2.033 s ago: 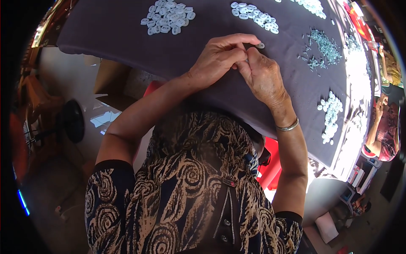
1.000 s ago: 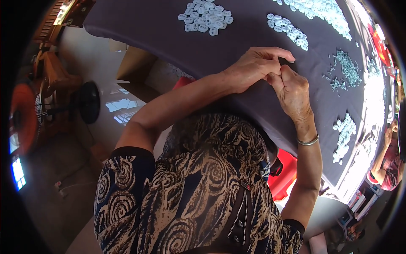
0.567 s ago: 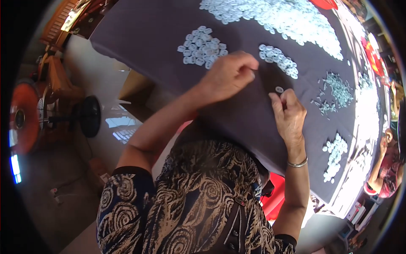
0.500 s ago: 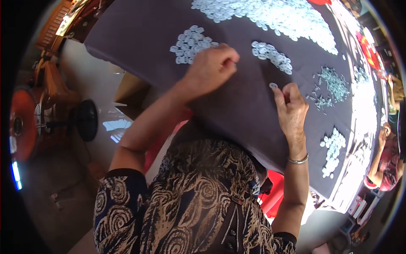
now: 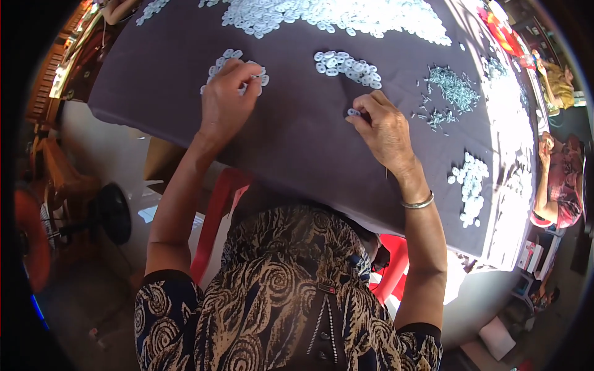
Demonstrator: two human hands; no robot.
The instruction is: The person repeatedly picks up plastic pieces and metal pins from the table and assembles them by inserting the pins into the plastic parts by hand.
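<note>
1. The right hand point(image 5: 385, 127) is curled, thumb and forefinger closed in a pinch on one small white oval piece point(image 5: 353, 112).
2. That piece pokes out past the thumb tip, on the left side of the hand, above the dark cloth of the tabletop point(image 5: 291, 133).
3. The left hand point(image 5: 226, 99) is over the left pile of white two-holed pieces point(image 5: 230, 54), its fingers bent and thumb near the forefinger. I cannot tell whether a piece is between them.
4. That pile shows around the left hand's fingers, on both sides and beyond them.
5. Just beyond the right hand lies a curved cluster of similar oval pieces point(image 5: 349, 67).
6. To the right of the right hand is a scatter of slim metallic pins point(image 5: 451, 89); nearer the body on that side is a pile of small white pieces point(image 5: 471, 185).
7. A silver bangle point(image 5: 418, 203) circles the right wrist.
8. At the far side spreads a large heap of white pieces point(image 5: 334, 15).
9. Beyond the sunlit right edge, another person point(image 5: 562, 179) is in view.
</note>
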